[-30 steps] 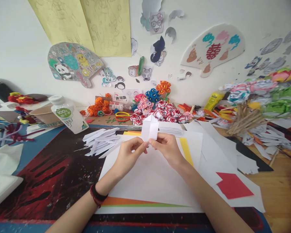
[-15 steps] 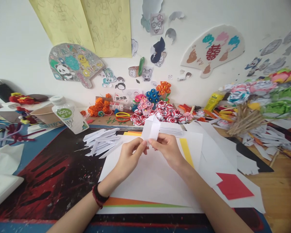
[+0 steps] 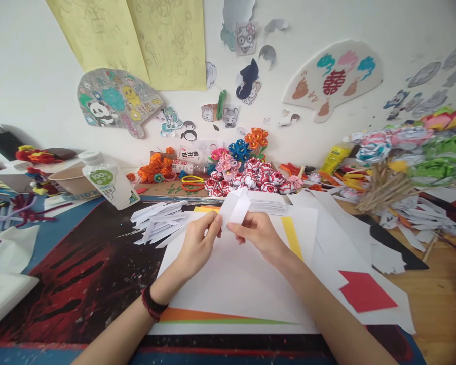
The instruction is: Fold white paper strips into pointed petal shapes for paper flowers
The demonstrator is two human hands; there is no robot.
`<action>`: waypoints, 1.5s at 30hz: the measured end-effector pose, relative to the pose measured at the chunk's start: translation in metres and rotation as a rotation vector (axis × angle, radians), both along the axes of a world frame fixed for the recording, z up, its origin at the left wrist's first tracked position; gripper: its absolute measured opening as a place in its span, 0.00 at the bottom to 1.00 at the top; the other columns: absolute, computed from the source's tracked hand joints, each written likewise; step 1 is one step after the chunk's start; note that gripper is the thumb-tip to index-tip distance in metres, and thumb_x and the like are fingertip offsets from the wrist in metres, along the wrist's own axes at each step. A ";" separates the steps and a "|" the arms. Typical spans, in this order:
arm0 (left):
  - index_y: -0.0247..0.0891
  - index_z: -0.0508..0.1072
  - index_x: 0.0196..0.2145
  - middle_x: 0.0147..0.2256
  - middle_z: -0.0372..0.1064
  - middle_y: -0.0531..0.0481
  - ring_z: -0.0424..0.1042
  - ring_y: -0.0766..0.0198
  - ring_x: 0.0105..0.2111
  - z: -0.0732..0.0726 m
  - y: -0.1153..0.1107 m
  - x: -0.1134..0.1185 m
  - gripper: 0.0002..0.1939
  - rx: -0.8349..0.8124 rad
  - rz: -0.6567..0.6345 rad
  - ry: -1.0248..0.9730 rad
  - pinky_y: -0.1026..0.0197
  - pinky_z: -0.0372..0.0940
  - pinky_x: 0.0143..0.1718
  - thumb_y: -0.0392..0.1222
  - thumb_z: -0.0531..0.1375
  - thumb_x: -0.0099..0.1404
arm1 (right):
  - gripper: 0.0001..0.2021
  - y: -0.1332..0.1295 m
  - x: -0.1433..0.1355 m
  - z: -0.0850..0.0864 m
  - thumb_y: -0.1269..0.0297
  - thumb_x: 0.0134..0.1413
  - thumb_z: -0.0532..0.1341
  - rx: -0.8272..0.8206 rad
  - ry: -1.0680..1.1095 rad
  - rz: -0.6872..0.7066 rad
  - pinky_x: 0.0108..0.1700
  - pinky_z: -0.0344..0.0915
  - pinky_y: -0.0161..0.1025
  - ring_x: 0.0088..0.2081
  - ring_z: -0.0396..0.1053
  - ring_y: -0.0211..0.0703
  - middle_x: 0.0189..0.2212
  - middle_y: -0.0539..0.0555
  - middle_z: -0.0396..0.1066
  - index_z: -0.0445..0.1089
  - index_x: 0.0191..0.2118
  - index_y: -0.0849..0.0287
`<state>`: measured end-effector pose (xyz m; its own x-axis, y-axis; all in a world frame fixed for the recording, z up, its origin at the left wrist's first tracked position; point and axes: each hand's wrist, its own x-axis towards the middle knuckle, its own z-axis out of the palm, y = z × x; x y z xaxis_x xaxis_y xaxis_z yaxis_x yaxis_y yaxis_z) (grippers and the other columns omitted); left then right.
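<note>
A folded piece of white paper point(image 3: 234, 207) is held up between my two hands, above large white sheets point(image 3: 243, 279) on the table. My left hand point(image 3: 203, 241) pinches its lower left edge between thumb and fingers. On the other side, my right hand point(image 3: 259, 232) grips the lower right part, thumb in front and fingers partly hidden behind. Just behind the held piece lies a stack of small white papers point(image 3: 268, 204). Folded white strips point(image 3: 159, 220) are piled to the left of my left hand.
A white bottle point(image 3: 112, 185) stands at the back left. Red-and-white paper flowers point(image 3: 256, 177) line the wall side. A yellow bottle point(image 3: 335, 157) and a bundle of sticks point(image 3: 383, 190) are at the back right. Red paper point(image 3: 367, 291) lies at the right.
The folded paper has tilted to the right and dropped slightly. My left hand has shifted a little left, and my thumbs are farther apart on the paper.
</note>
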<state>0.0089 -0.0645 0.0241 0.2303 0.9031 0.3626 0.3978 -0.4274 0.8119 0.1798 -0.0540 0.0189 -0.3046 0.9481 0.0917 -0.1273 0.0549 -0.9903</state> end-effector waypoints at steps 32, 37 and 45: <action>0.38 0.75 0.32 0.33 0.74 0.49 0.66 0.61 0.33 -0.026 0.037 -0.024 0.06 -0.044 -0.015 0.324 0.59 0.59 0.37 0.43 0.60 0.60 | 0.16 0.034 0.031 -0.039 0.55 0.44 0.67 0.121 -0.527 -0.162 0.27 0.59 0.34 0.24 0.65 0.38 0.22 0.52 0.71 0.76 0.34 0.64; 0.39 0.74 0.33 0.33 0.74 0.49 0.67 0.58 0.35 -0.034 0.039 -0.023 0.04 0.041 0.013 0.344 0.56 0.59 0.41 0.39 0.62 0.58 | 0.06 0.028 0.025 -0.036 0.62 0.47 0.66 0.282 -0.715 -0.185 0.31 0.59 0.36 0.27 0.65 0.39 0.24 0.51 0.71 0.75 0.30 0.60; 0.42 0.75 0.32 0.35 0.75 0.53 0.66 0.57 0.39 -0.033 0.043 -0.020 0.02 0.092 0.065 0.454 0.56 0.53 0.41 0.39 0.63 0.59 | 0.05 0.032 0.026 -0.039 0.66 0.46 0.68 0.324 -0.781 -0.175 0.30 0.56 0.35 0.26 0.63 0.38 0.24 0.48 0.68 0.74 0.31 0.59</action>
<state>-0.0107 -0.0215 -0.0093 0.3284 0.8895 0.3178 0.7320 -0.4523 0.5095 0.2062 -0.0225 -0.0204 -0.2450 0.9506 0.1905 0.6200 0.3047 -0.7230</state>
